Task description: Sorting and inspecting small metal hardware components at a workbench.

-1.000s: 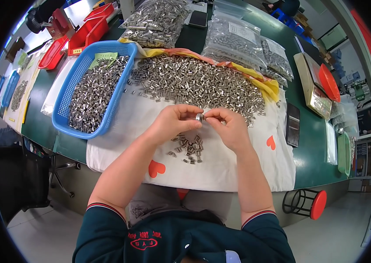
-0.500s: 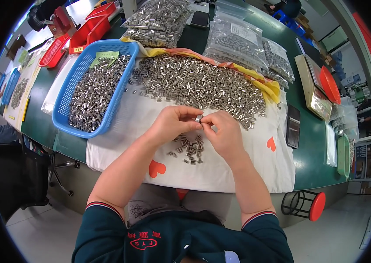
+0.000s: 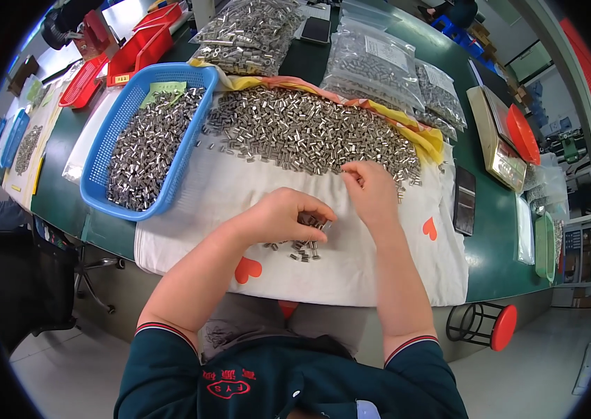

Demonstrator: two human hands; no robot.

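Over a small heap of metal cylinders (image 3: 301, 251), my left hand (image 3: 283, 218) hovers with thumb and fingers apart. It covers part of that heap, and no piece shows between its fingertips. My right hand (image 3: 371, 192) reaches the near edge of a wide pile of shiny short metal cylinders (image 3: 295, 129). Its thumb and forefinger are pinched at the pile; whatever they hold is too small to make out. Both piles lie on a white cloth (image 3: 198, 241) with red hearts. A blue perforated basket (image 3: 93, 183) full of similar cylinders stands at left.
A twisted yellow and orange cloth (image 3: 425, 140) borders the pile's far side. Behind it sit bags of metal parts (image 3: 246, 35), more clear bags (image 3: 372, 59) and a phone (image 3: 316, 30). A dark flat case (image 3: 464, 201) lies right; red trays (image 3: 86, 80) stand far left.
My hands were together holding a small metal piece above the small heap. They have parted: the left went down and slightly left to the heap, the right moved right and away to the large pile.
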